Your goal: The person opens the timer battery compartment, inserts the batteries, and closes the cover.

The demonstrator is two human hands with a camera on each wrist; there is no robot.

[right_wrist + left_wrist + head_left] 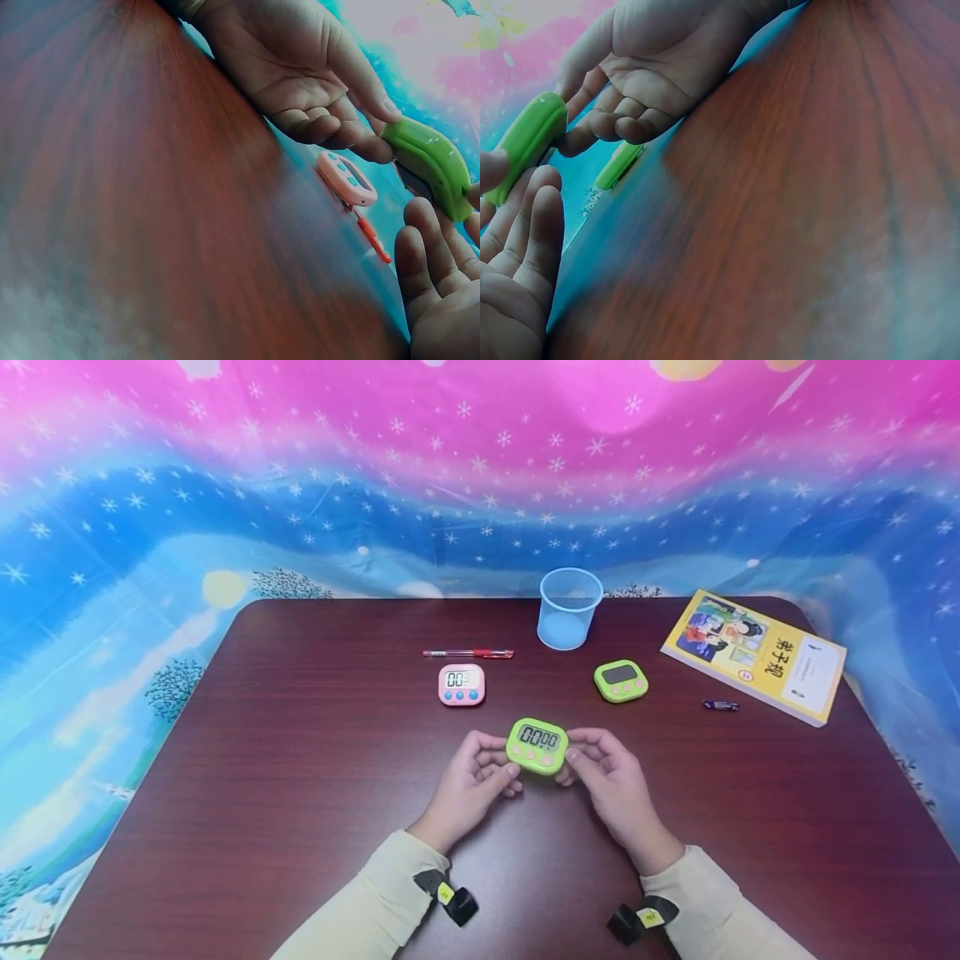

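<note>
Two hands (pixel 468 789) (pixel 621 793) pinch a green timer (pixel 537 747) above a reddish table (pixel 315 735), snowflake cloth (pixel 420 477) behind.

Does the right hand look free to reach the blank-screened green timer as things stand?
Probably yes: nothing visible blocks the right hand from the blank-screened green timer just beyond it. But it holds the other green timer with the left hand, so it would likely have to let go first.

green timer (pixel 537 747) | rounded-corner case, lit grey display (pixel 538 738) reading 00 00, three pink buttons (pixel 531 754) along its near side | tilted, display facing up and near | held over the table's (pixel 300 777) middle, left hand (pixel 467 789) gripping its left edge, right hand (pixel 618 789) its right
</note>
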